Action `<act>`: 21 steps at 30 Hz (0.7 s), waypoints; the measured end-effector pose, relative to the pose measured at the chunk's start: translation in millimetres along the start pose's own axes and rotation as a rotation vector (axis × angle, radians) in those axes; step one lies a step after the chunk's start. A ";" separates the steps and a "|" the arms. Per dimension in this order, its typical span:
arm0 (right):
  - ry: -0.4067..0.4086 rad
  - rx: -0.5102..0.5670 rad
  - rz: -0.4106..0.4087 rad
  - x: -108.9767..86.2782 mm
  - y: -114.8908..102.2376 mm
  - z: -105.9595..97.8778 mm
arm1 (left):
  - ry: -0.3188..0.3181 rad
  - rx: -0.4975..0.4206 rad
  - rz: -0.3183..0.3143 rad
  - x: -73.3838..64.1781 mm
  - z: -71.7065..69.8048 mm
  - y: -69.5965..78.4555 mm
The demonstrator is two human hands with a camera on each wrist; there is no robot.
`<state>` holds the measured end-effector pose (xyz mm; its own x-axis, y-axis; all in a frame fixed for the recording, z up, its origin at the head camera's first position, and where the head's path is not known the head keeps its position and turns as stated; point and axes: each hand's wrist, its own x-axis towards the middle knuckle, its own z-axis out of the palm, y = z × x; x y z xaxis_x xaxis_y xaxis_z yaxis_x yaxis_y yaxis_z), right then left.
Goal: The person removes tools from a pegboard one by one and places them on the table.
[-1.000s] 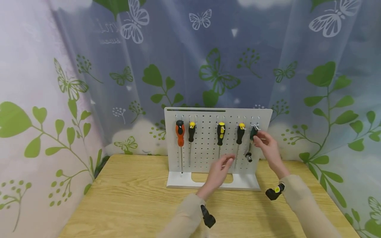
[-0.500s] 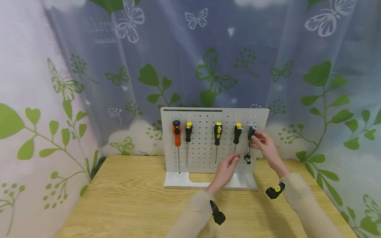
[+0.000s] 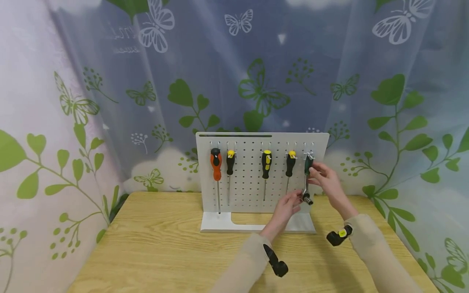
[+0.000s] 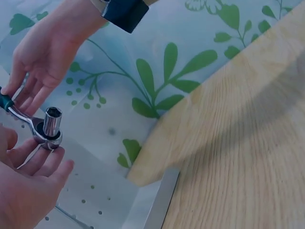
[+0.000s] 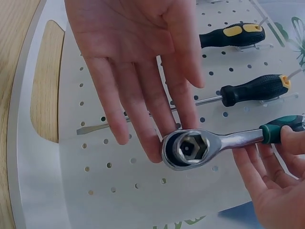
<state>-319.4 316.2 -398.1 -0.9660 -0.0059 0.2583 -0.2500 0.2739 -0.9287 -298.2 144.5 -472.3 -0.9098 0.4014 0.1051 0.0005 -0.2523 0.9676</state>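
A ratchet wrench (image 3: 307, 198) with a green-and-black handle hangs at the right end of a white pegboard (image 3: 249, 187), its handle top at the hook. Between thumb and fingers, my right hand (image 3: 329, 183) pinches the handle. My left hand (image 3: 283, 209) reaches up from below. Its fingers are nearly straight, and their tips touch the back of the wrench's head, as the left wrist view shows. A chrome socket (image 4: 53, 123) sits on that head, its hexagonal opening turned outward. In the right wrist view, the left palm (image 5: 128, 43) faces the camera.
Left of the wrench hang several screwdrivers: a black-and-yellow one (image 3: 290, 165) nearest, another (image 3: 266, 165) mid-board, a small one (image 3: 230, 162), and an orange one (image 3: 216, 165) at the far left. The board's base (image 3: 216, 221) stands on a wooden table (image 3: 157, 244) before a patterned curtain (image 3: 205, 61).
My left hand has moved right and its fingertips have come to the wrench's head. The head has tilted, turning the socket outward. My right hand stays on the handle. The view has shifted slightly.
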 end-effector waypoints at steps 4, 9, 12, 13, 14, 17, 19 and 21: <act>0.006 -0.014 0.008 -3.6 -3.2 -0.9 | -0.005 -0.037 -0.016 -2.8 1.6 0.3; 0.017 -0.034 0.005 -8.9 -7.2 -1.6 | -0.020 -0.053 -0.030 -5.2 2.1 0.7; 0.025 -0.050 -0.001 -11.5 -9.6 -2.1 | -0.025 -0.053 -0.037 -7.0 3.5 2.6; 0.028 -0.052 -0.002 -12.3 -10.6 -2.2 | -0.025 -0.055 -0.039 -7.7 4.1 3.6; 0.029 -0.052 -0.003 -13.1 -11.5 -2.4 | -0.024 -0.051 -0.040 -8.8 4.8 5.0; 0.032 -0.053 -0.005 -16.0 -14.4 -3.7 | -0.029 -0.041 -0.043 -13.2 7.1 9.4; 0.032 -0.052 -0.006 -17.7 -16.0 -5.0 | -0.033 -0.035 -0.048 -16.6 8.8 13.0; 0.032 -0.050 -0.008 -19.7 -17.4 -6.2 | -0.039 -0.023 -0.050 -19.6 10.3 16.2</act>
<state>-295.6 317.5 -385.3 -0.9613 0.0222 0.2745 -0.2531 0.3220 -0.9123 -276.1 141.6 -456.3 -0.8915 0.4481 0.0664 -0.0544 -0.2515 0.9663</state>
